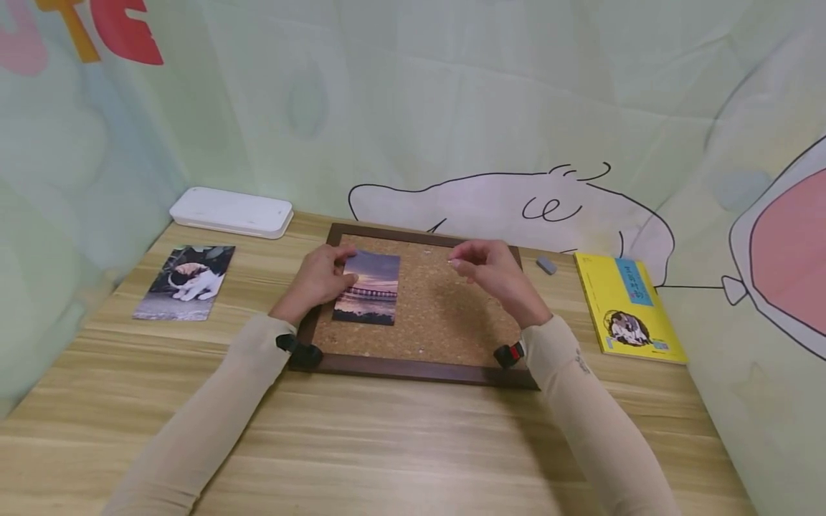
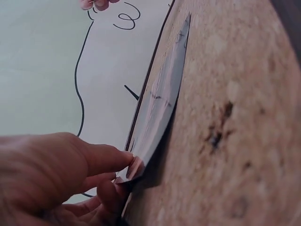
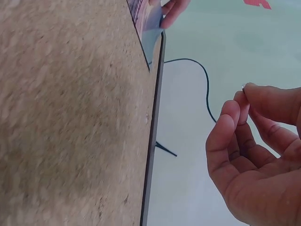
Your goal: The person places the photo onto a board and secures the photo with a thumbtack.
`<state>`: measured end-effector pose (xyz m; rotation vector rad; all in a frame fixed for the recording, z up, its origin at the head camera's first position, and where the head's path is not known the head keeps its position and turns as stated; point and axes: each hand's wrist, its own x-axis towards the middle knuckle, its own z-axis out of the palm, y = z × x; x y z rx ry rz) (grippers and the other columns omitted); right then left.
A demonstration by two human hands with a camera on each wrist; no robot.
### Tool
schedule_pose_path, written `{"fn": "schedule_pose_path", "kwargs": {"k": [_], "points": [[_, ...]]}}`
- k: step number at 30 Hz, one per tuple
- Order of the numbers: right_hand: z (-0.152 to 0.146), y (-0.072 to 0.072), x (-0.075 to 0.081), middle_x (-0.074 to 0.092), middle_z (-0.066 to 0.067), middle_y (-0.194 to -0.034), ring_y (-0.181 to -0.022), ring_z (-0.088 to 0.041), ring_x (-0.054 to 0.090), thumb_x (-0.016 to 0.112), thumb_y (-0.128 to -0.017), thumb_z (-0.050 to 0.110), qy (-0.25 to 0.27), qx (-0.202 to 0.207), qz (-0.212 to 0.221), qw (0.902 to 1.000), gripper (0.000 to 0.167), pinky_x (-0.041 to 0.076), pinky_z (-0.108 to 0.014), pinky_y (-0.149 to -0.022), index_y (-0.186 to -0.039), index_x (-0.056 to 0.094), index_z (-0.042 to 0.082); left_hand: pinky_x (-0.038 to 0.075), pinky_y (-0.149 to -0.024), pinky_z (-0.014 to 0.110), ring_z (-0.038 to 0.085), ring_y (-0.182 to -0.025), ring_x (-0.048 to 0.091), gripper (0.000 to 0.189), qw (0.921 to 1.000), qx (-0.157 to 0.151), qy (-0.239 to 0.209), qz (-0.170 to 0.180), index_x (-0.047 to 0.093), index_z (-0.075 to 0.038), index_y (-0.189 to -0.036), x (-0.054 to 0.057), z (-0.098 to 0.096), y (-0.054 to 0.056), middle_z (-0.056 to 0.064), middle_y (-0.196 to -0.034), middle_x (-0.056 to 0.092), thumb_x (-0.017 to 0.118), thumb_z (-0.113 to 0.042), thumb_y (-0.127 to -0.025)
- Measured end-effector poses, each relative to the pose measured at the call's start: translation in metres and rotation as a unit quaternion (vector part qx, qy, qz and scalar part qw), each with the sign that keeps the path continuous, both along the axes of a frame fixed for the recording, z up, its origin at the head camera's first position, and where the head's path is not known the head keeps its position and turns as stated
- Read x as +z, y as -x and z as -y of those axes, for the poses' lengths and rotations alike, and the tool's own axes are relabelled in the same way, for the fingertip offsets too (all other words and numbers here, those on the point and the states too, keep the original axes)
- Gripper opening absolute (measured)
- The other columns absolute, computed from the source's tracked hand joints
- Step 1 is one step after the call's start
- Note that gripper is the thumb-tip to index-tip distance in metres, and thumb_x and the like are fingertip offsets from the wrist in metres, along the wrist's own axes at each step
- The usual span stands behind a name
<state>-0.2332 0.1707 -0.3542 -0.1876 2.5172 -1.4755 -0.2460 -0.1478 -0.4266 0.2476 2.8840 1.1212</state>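
My left hand [image 1: 320, 278] pinches the left edge of a sunset pier photo [image 1: 366, 289] lying over the left part of a cork board [image 1: 419, 326]. Seen from the left wrist, the photo [image 2: 162, 94] bows, and its near edge stands off the cork. Above the board's right half is my right hand [image 1: 493, 272], apart from the surface. Between its thumb and fingertip it pinches a tiny clear push pin [image 3: 243, 87], mostly hidden by the fingers. Small shiny spots show on the cork near its top and bottom edges; their kind is too small to tell.
A photo of a cat [image 1: 187, 283] lies left of the board, with a white case [image 1: 231, 213] behind it. To the right are a grey eraser [image 1: 546, 265] and a yellow book [image 1: 629, 308]. A printed cloth [image 1: 413, 100] hangs behind the table [image 1: 361, 444].
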Motion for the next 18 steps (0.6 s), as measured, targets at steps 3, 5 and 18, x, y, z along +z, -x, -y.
{"fn": "schedule_pose_path", "kwargs": {"k": [3,5,18], "points": [[0.006,0.002,0.002,0.07,-0.023,-0.124,-0.111,-0.042,0.06,0.067,-0.106,0.017,-0.004,0.005,-0.001,1.0,0.022,0.054,-0.041,-0.086,-0.123,0.072,0.003,0.04,-0.074,0.032,0.025,-0.086,0.055,0.053,1.0,-0.002,0.001,-0.007,0.062,0.0,-0.147,-0.002,0.0,0.0,0.022,-0.119,0.059,0.072,-0.013,-0.097],[0.01,0.003,0.003,0.07,-0.022,-0.122,-0.108,-0.038,0.06,0.068,-0.106,0.017,-0.007,0.008,-0.004,0.9999,0.023,0.054,-0.04,-0.086,-0.123,0.072,0.003,0.04,-0.073,0.031,0.024,-0.085,0.055,0.052,1.0,-0.003,0.003,-0.008,0.062,-0.001,-0.147,-0.003,0.0,0.001,0.022,-0.122,0.06,0.073,-0.013,-0.097],[0.04,0.009,0.001,0.069,-0.016,-0.114,-0.111,-0.044,0.058,0.066,-0.107,0.014,0.025,0.056,0.017,0.998,0.015,0.053,-0.053,-0.095,-0.116,0.073,0.005,0.04,-0.078,0.034,0.029,-0.092,0.054,0.052,0.9999,-0.001,0.012,-0.001,0.062,-0.001,-0.148,-0.003,-0.001,0.0,0.024,-0.128,0.058,0.072,-0.014,-0.099]]}}
